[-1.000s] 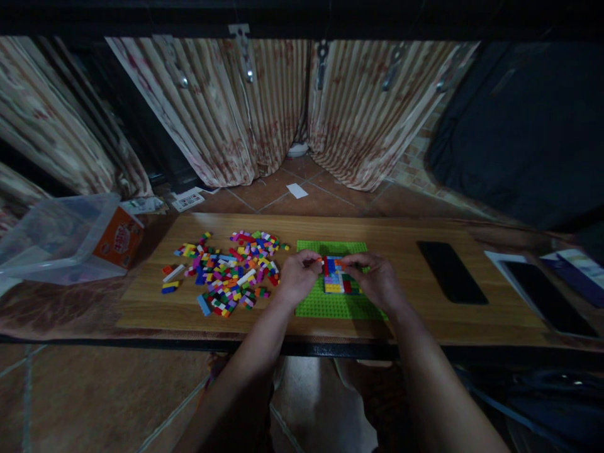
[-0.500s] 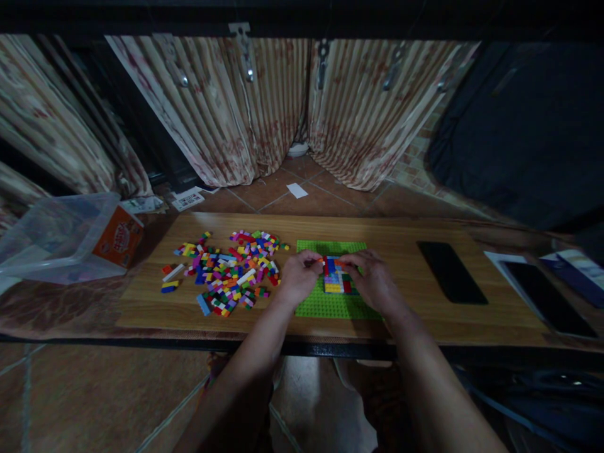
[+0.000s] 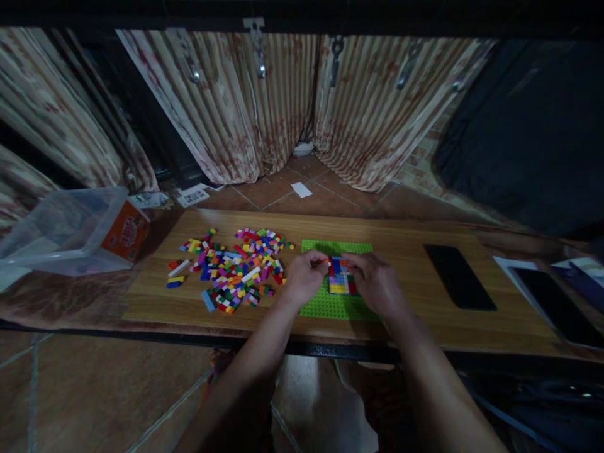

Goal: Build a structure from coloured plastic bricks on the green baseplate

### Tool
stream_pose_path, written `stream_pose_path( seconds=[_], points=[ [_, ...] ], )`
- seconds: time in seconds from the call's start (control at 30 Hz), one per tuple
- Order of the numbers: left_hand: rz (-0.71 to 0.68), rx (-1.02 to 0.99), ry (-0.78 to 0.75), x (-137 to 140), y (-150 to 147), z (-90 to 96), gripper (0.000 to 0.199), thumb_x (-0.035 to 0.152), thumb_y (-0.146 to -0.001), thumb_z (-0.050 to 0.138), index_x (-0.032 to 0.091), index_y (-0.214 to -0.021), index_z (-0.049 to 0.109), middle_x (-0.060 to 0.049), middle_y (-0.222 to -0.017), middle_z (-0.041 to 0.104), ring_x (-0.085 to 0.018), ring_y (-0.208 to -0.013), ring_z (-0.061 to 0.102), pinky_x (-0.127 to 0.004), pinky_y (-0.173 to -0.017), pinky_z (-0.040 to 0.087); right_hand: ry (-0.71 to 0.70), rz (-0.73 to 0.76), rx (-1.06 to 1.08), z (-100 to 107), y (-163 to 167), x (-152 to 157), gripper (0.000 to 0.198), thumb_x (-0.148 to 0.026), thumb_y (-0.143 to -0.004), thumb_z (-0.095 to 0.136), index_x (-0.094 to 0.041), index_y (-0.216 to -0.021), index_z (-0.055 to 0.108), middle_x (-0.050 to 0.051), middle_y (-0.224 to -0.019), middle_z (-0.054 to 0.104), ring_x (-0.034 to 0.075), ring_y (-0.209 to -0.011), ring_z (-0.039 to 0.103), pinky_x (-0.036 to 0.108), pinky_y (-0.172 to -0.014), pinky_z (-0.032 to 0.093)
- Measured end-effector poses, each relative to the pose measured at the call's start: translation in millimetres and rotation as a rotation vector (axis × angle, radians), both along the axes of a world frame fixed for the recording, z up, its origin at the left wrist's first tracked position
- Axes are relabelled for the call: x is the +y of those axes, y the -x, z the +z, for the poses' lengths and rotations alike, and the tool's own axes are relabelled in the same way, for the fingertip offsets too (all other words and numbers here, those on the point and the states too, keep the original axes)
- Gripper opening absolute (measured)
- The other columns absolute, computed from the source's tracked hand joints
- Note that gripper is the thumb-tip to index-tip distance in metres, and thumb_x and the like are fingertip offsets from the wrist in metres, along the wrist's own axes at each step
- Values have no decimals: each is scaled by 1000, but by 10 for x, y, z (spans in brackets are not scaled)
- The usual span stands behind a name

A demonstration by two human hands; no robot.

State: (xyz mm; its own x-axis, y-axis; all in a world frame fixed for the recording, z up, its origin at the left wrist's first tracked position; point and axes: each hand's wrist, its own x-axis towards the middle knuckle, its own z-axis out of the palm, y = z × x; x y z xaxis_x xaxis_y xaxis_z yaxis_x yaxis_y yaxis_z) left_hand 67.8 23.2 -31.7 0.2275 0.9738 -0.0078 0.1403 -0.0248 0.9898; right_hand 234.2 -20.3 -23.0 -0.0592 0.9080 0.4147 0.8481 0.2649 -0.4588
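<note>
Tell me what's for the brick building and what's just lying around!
Building things:
green baseplate
bricks on it
loose bricks, most likely

Lying around:
black slab on the board
white paper on the floor
clear tub, though maybe the bricks' box

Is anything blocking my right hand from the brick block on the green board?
Nothing visible is. Your right hand is right at the brick block on the green board, and the loose bricks lie off to the left.
</note>
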Motion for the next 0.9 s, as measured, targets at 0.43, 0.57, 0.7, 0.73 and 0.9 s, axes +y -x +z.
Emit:
stream_pose_path(
  seconds=[0.43,0.57,0.7,0.73,0.9],
  points=[
    [-20,20,-7,-46,-36,23,9,12,-74,57,16,-75,65,1,-63,62,-11,-63,57,-23,-65,45,-35,-143,-61,20,176,-22,39,-12,-79,44,-16,-110,67,9,-86,71,24,-84,61,38,-79,50],
    [-24,31,-4,-57,-32,42,10,12,-74,57,16,-77,65,1,-63,61,-11,-62,56,-23,-64,45,-35,-179,-73,18,235,-24,38,-11,-79,44,-16,-109,67,9,-87,71,25,-83,61,38,-76,49],
    [-19,47,-10,-50,-28,46,10,12,-74,56,16,-75,65,0,-66,62,-11,-64,56,-22,-64,44,-33,-217,24,17,241,-48,36,-12,-78,45,-19,-106,68,8,-85,71,24,-83,62,39,-78,49],
    [-18,51,-13,-48,-27,44,10,12,-74,56,16,-75,65,0,-66,63,-11,-64,57,-22,-64,44,-28,-219,61,13,226,-53,35,-13,-78,46,-19,-105,68,7,-84,72,24,-83,62,40,-79,49],
    [-20,42,-18,-38,-20,29,11,10,-73,56,15,-76,65,0,-69,64,-11,-66,58,-22,-64,45,9,-209,228,-48,63,-50,33,-22,-76,55,-20,-107,67,7,-94,72,24,-91,63,42,-87,48]
  ],
)
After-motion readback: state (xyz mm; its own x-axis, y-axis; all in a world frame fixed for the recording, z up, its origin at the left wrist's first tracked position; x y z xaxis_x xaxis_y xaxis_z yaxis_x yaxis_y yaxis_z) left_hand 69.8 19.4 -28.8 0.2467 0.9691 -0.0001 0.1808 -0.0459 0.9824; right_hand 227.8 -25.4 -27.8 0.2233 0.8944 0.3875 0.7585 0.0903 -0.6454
